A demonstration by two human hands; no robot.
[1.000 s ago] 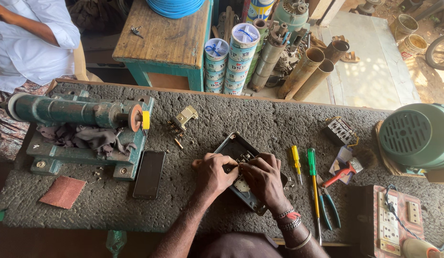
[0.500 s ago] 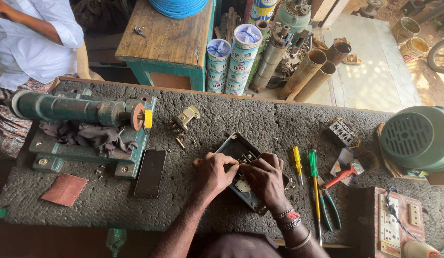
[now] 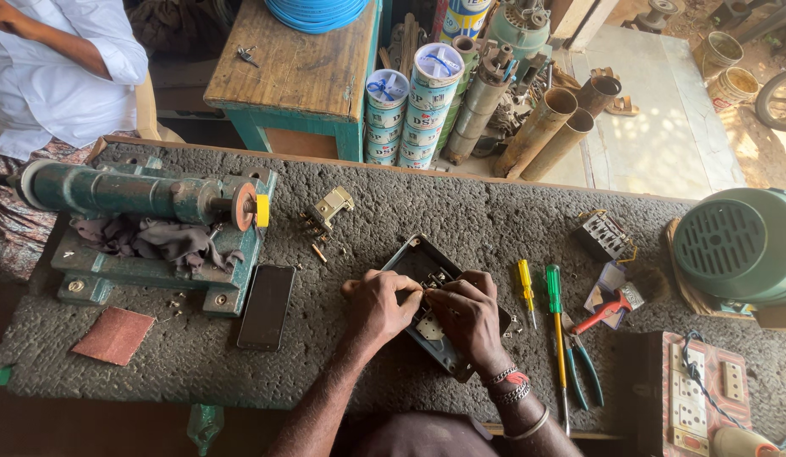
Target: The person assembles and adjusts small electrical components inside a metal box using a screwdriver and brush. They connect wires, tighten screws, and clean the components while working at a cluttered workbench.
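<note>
An open grey-green metal switch box (image 3: 414, 261) lies on the rough dark workbench (image 3: 460, 211) in front of me. Both hands are over it. My left hand (image 3: 380, 306) pinches a small part at the box's middle, fingertips meeting those of my right hand (image 3: 467, 317), which covers the box's right half and wears bracelets at the wrist. What the fingers grip inside the box is too small to tell. A white component shows under my right hand.
A green winding machine (image 3: 147, 196) with a rag stands at left, a black phone (image 3: 265, 306) and red sandpaper (image 3: 113, 335) beside it. Yellow (image 3: 525, 283) and green screwdrivers (image 3: 554, 296), pliers (image 3: 586, 368), a green motor (image 3: 740, 245) and a socket board (image 3: 702, 393) lie right. A person in white sits far left.
The hands stay on the box with only slight finger movement. The view has shifted a little.
</note>
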